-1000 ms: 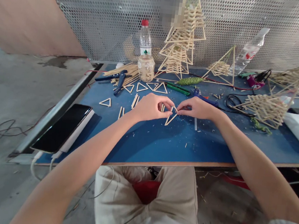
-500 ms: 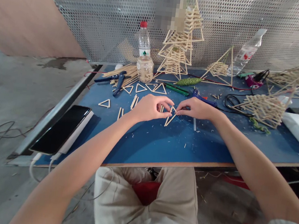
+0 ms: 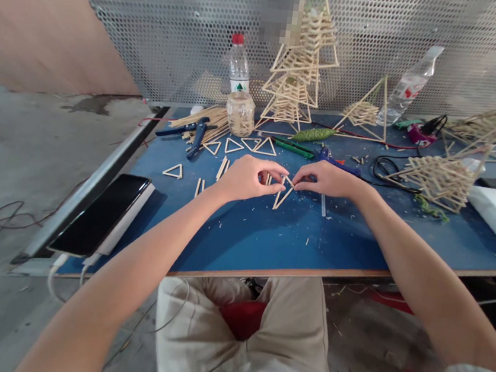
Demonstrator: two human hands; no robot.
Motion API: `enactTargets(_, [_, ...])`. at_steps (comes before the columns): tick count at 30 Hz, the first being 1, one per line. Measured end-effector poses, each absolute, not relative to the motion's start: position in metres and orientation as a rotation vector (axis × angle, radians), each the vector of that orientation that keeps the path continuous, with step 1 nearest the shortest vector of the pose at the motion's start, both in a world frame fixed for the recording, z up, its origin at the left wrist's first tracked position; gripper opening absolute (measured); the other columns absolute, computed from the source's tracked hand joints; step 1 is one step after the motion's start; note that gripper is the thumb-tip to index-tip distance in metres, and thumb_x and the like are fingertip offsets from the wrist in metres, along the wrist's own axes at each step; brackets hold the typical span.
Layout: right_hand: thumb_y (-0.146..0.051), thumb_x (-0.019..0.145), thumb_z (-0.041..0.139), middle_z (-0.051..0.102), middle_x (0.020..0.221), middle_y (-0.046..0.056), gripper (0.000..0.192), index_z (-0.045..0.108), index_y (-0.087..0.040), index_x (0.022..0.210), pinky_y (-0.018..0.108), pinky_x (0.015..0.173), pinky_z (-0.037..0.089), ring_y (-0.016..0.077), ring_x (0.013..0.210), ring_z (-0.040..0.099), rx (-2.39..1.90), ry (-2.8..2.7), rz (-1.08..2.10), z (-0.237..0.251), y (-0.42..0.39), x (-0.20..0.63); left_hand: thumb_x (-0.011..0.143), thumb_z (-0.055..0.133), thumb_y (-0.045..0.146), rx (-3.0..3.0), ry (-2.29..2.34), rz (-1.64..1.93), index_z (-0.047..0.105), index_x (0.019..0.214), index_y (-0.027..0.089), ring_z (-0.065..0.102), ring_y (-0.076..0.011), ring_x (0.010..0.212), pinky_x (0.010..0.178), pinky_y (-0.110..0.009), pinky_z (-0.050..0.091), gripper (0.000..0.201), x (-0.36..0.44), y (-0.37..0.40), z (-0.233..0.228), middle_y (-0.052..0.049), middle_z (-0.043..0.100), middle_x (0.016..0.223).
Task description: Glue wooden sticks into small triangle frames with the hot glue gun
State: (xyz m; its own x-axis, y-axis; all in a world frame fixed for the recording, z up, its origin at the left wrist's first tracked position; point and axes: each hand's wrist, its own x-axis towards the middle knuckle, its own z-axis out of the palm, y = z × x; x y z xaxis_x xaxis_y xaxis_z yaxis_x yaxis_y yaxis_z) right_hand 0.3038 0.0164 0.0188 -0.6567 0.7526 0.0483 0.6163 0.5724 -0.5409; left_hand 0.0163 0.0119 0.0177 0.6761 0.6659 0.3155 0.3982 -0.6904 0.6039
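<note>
Left hand: the left hand (image 3: 249,178) is curled palm-down over the table, thumb and forefinger closed in a pinch on the left corner of the stick triangle (image 3: 283,195); the forearm runs in from the near left.
Right hand: the right hand (image 3: 327,180) mirrors it, fingertips pinched shut on the same upper end of the triangle, wrist low, forearm coming in from the near right.
Stick triangle: a small frame of thin wooden sticks, its far end held between the two hands, its point resting near on the blue table (image 3: 246,239), at the middle of the tabletop.
Just left: loose sticks (image 3: 223,167) and a finished triangle (image 3: 174,170) lie flat on the table.
Farther back: a row of flat triangles (image 3: 246,145), blue pliers (image 3: 198,132), a jar of sticks (image 3: 240,113) and a water bottle (image 3: 238,65).
Far middle: a tall stick tower (image 3: 301,66) stands against the perforated metal screen (image 3: 181,23).
Right: a stick pyramid (image 3: 439,179) on its side.
Near left: a phone (image 3: 101,214) on the table's edge.
</note>
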Motion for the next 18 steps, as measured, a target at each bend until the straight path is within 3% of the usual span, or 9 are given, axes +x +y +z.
enactTargets(6, [-0.052, 0.095, 0.072, 0.08, 0.098, 0.008, 0.033, 0.082, -0.021, 0.103, 0.036, 0.078, 0.048, 0.0229, 0.084, 0.067, -1.096, -2.562, 0.716, 0.014, 0.018, 0.303, 0.087, 0.082, 0.058, 2.389, 0.93, 0.65, 0.075, 0.132, 0.023, 0.073, -0.0195, 0.074, 0.075, -0.034, 0.051, 0.058, 0.017, 0.009, 0.022, -0.003, 0.088, 0.097])
enactTargets(11, [-0.049, 0.097, 0.068, 0.077, 0.096, 0.008, 0.028, 0.076, -0.022, 0.097, 0.036, 0.078, 0.047, 0.0222, 0.083, 0.064, -1.103, -2.6, 0.692, 0.01, 0.018, 0.3, 0.079, 0.084, 0.076, 2.478, 1.075, 0.233, 0.076, 0.089, 0.022, 0.072, -0.0221, 0.076, 0.069, -0.034, 0.044, 0.055, 0.015, 0.01, 0.028, -0.006, 0.083, 0.087])
enactTargets(18, [-0.046, 0.096, 0.066, 0.078, 0.097, 0.008, 0.026, 0.076, -0.022, 0.095, 0.036, 0.078, 0.046, 0.0229, 0.084, 0.066, -1.162, -2.625, 0.683, 0.015, 0.015, 0.298, 0.088, 0.081, 0.057, 2.548, 1.068, 0.153, 0.083, 0.083, 0.026, 0.073, -0.0234, 0.077, 0.073, -0.036, 0.047, 0.031, 0.013, 0.014, 0.027, -0.004, 0.084, 0.087])
